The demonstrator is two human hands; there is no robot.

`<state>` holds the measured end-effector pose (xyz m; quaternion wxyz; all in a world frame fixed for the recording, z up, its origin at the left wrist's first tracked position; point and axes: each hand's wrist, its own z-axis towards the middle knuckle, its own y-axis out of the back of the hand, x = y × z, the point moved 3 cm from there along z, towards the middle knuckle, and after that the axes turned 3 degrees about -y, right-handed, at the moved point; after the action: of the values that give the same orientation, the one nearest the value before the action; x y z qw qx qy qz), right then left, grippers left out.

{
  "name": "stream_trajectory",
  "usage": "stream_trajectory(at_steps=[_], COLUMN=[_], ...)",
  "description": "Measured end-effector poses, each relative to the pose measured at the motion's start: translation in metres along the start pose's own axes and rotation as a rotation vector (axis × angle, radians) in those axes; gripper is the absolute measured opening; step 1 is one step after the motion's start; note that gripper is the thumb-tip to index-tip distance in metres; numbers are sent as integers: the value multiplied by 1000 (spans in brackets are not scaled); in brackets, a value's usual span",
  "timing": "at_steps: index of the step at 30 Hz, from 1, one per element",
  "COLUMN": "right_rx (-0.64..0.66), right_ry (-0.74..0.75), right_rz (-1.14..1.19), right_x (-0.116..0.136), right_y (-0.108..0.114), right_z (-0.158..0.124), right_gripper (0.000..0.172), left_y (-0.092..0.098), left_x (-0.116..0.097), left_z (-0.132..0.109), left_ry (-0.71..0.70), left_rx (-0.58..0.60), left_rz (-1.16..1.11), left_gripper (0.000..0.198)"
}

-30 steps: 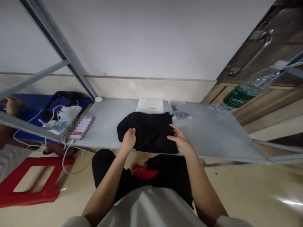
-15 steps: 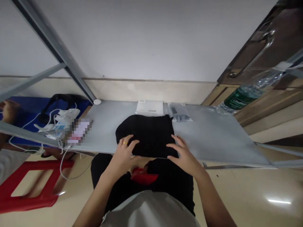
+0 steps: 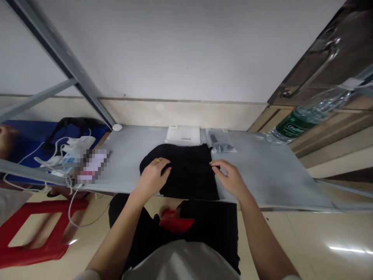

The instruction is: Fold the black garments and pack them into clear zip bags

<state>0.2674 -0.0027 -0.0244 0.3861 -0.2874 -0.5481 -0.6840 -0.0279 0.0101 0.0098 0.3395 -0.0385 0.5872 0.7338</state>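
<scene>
A black cloth piece (image 3: 186, 171), rounded at its left end and straight along its right side, lies flat on the grey tabletop (image 3: 262, 167) in front of me. My left hand (image 3: 154, 178) rests over its left part, with fingers and thumb closed on the fabric. At the right edge, my right hand (image 3: 227, 175) pinches the cloth between thumb and fingertips. Just behind the cloth are a flat white packet (image 3: 183, 134) and a clear plastic bag (image 3: 220, 140) with a dark item inside.
A water bottle (image 3: 297, 123) with a green label stands at the right. To the left lie a phone (image 3: 93, 165), a power strip with white cables (image 3: 70, 155) and a small white disc (image 3: 117, 127). Another person's hand (image 3: 7, 138) is at the far left, above a red stool (image 3: 35, 254).
Both hands have gone from spread fingers to closed on the cloth, the left at its left part, the right at its right edge. The view has shifted slightly.
</scene>
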Motion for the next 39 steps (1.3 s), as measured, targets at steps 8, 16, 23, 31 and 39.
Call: stream_trajectory(at_steps=[8, 16, 23, 31, 39], right_rx=[-21, -119, -4, 105, 107], right_ry=[-54, 179, 155, 128, 132], right_rz=[-271, -364, -251, -265, -247], right_x=[-38, -20, -31, -51, -44], right_y=[-15, -58, -91, -92, -88], right_z=[129, 98, 53, 46, 44], right_gripper=[22, 29, 38, 46, 48], left_y=[-18, -60, -69, 20, 26], left_x=[36, -36, -32, 64, 143], left_z=[96, 39, 31, 29, -19], left_ry=[232, 109, 126, 424, 753], left_rx=[-69, 121, 202, -94, -96], left_rz=[46, 221, -75, -249, -210], left_gripper=[27, 26, 60, 44, 31])
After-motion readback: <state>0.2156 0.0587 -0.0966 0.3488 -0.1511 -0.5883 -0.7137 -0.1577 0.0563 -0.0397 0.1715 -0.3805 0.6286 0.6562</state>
